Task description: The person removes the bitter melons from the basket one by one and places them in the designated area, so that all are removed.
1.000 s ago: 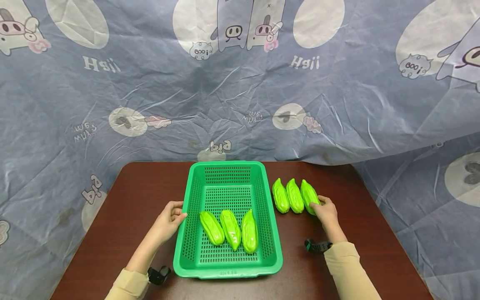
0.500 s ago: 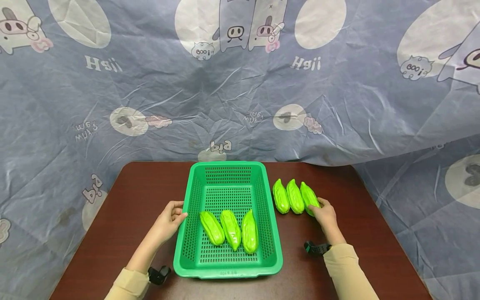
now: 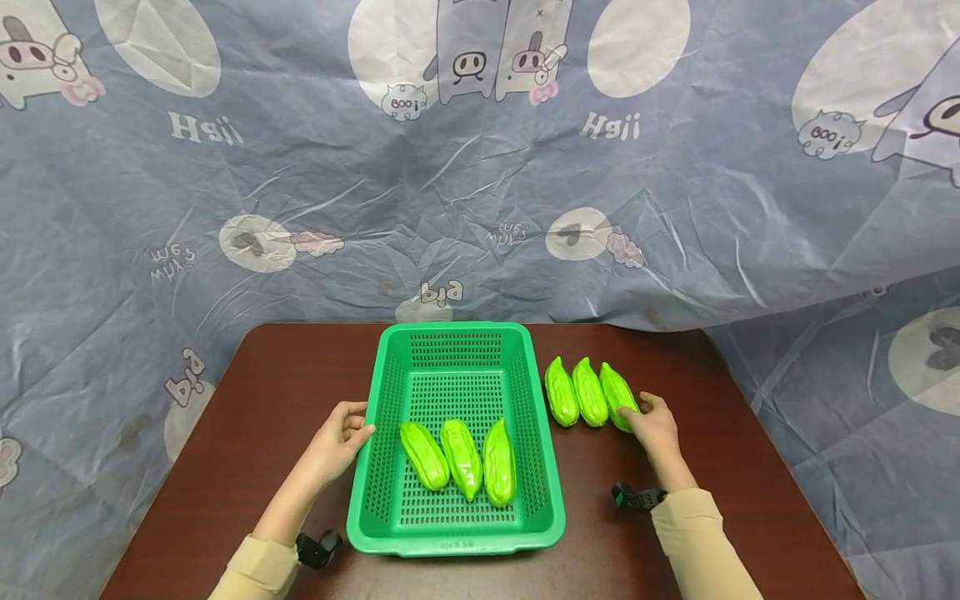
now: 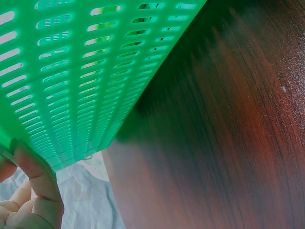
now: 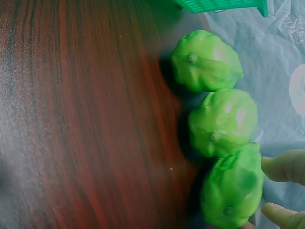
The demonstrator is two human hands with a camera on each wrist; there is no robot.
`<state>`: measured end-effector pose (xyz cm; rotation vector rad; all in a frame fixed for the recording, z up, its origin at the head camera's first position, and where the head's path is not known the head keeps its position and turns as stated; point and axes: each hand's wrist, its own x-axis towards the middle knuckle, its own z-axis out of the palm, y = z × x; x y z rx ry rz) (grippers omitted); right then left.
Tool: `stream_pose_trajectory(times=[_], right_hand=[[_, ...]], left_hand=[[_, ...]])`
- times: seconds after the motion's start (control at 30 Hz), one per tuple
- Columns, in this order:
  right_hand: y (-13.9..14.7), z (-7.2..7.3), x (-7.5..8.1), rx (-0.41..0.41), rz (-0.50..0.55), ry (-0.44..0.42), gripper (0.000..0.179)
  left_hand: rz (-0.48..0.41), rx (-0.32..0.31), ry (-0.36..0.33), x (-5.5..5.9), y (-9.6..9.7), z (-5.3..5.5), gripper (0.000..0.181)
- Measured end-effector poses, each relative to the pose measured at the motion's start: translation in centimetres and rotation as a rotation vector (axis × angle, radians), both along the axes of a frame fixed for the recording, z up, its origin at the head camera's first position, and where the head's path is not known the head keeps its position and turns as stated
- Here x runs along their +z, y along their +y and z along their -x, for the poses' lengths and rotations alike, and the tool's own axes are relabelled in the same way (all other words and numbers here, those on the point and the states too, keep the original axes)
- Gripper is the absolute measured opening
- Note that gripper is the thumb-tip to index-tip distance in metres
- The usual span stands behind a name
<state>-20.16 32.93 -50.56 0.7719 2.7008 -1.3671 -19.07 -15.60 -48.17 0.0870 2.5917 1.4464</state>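
My left hand (image 3: 341, 435) holds the left rim of a green plastic basket (image 3: 550, 467); in the left wrist view its bent fingers (image 4: 40, 186) lie at the basket's perforated wall. Three bright green bitter melons (image 3: 461, 458) lie side by side inside. On the table to the basket's right, three more stand in a row: a left one (image 3: 561, 393), a middle one (image 3: 590, 395) and a right one (image 3: 617, 396). My right hand (image 3: 655, 429) is at the right one's near end, thumb and fingers spread about it. Fingertips are right at its side in the right wrist view.
The basket stands on a dark reddish-brown wooden table (image 3: 300, 375). A grey-blue patterned cloth (image 3: 480, 183) hangs behind the table and along its sides. Black straps with cameras (image 3: 637, 497) sit near both wrists.
The right bitter melon has shifted slightly toward me and closer to the middle one. My right hand then moves back a little to the right. The left hand and basket stay put.
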Motion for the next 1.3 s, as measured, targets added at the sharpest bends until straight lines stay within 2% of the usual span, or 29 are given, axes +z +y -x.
stream_pose_trajectory(times=[0.2,0.53,0.83,1.07,1.3], right_hand=[[0.0,0.0,1.2,-0.008,-0.052,0.024,0.068],[-1.3,-0.1,3.8,0.021,-0.045,0.088,0.068],[-3.4,-0.1,6.7,0.089,-0.032,0.157,0.067],[-5.4,-0.5,8.7,0.149,0.015,0.191,0.069],[-7.9,-1.0,10.4,0.235,0.011,0.221,0.064]], left_hand=[[0.003,-0.002,0.001,0.0,-0.1,0.0,0.043],[-0.008,-0.007,-0.002,0.1,0.0,-0.1,0.043],[-0.017,-0.005,-0.006,0.2,0.0,-0.2,0.043],[-0.023,-0.007,-0.009,0.3,0.1,-0.2,0.042],[-0.019,-0.004,-0.003,0.4,0.1,-0.4,0.043]])
